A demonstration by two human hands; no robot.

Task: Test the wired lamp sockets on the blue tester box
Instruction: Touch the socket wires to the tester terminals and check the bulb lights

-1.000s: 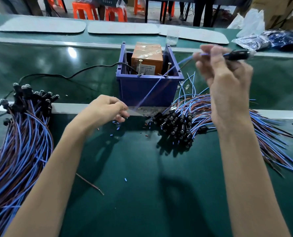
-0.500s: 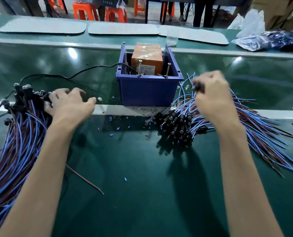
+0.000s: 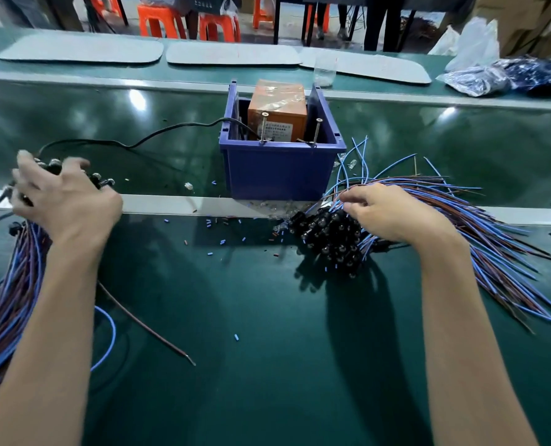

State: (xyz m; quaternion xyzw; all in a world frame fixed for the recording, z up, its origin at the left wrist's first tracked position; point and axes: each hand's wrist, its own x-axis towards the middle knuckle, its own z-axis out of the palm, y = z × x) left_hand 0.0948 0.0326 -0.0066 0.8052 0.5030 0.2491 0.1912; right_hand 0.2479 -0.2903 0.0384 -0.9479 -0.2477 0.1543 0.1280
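Nearest on the green surface (image 3: 267, 365) lay a loose brown wire (image 3: 145, 329) and a curved blue wire (image 3: 111, 336) beside the left forearm. Further in, the left hand (image 3: 62, 201) was spread wide, palm down, its fingers resting on the black socket heads of the left bundle (image 3: 7, 304), somewhat blurred. The right hand (image 3: 393, 214) lay on the right bundle (image 3: 332, 236), fingers curled down among its blue and brown wires just behind the socket heads; whether they pinched a wire could not be told. Between and beyond the hands stood the blue tester box (image 3: 277, 169), touched by neither, holding an orange block (image 3: 277, 104) and two upright screws (image 3: 263, 127), a black cable (image 3: 158, 135) entering from the left. Farthest were grey mats (image 3: 81, 53), a plastic cup (image 3: 325, 70) and orange stools (image 3: 155, 22).
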